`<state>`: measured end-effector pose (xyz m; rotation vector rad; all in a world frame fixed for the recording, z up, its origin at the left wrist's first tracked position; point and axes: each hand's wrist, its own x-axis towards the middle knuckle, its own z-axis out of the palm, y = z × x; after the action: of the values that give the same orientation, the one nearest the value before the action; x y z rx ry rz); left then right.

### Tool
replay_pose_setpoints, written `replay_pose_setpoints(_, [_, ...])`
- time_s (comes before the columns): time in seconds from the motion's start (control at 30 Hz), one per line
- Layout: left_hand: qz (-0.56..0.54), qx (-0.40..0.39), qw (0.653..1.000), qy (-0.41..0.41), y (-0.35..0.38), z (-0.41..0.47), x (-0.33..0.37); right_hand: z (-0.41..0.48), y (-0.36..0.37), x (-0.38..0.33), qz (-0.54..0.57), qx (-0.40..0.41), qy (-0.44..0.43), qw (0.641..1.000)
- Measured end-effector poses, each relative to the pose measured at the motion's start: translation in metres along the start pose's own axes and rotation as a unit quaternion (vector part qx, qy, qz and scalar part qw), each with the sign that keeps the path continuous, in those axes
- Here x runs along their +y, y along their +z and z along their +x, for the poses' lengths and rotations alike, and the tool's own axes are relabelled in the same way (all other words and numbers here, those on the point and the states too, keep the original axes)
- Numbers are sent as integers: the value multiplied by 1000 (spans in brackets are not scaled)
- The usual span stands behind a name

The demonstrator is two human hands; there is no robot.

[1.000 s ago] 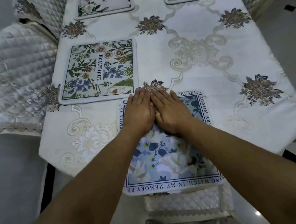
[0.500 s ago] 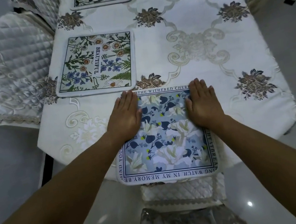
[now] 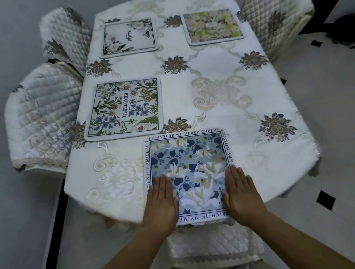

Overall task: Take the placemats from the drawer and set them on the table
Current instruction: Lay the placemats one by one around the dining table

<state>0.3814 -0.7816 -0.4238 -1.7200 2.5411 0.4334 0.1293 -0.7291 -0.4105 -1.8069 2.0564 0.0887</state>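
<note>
Evidently the blue floral placemat (image 3: 191, 167) is a thin, light, flexible sheet: it lies flat on the tablecloth (image 3: 220, 76) with rounded corners and a bound edge, and my judgement is that it bends easily and slides readily over the smooth cloth. It sits at the six o'clock end of the table, its near edge at, or perhaps slightly over, the table's lip. The left hand (image 3: 159, 204) rests palm down on its seven o'clock corner and the right hand (image 3: 241, 191) on its five o'clock corner, each flat with fingers extended and held together, clamped on nothing. For shifting it, pressing with flat palms as now seems apt; for lifting, a pinch at two opposite edges would keep it from drooping. It looks neither fragile nor heavy.

Four placemats are in view:
- the blue one under the hands;
- a "BEAUTIFUL" wildflower mat (image 3: 122, 108) at about nine o'clock on the table, near the blue mat's far-left corner but apart from it;
- a pale grey floral mat (image 3: 127, 37) at eleven o'clock;
- a pink-and-green floral mat (image 3: 213, 26) at one o'clock.

Four quilted chair covers show: two at the left, one at the far right, one tucked under the near end. No drawer is in view.
</note>
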Motion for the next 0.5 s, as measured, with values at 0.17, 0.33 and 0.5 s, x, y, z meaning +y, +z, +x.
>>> replay_pose_setpoints(0.17, [52,-99,994,-10,-59,0,21,0,-69,-22,-68,-111,22,991])
replay_pose_setpoints(0.33, [66,-16,998,0,-134,-26,45,-59,-116,-53,27,-5,-27,999])
replay_pose_setpoints(0.5, [55,18,998,-7,-163,-71,51,-118,-146,-58,26,47,-61,997])
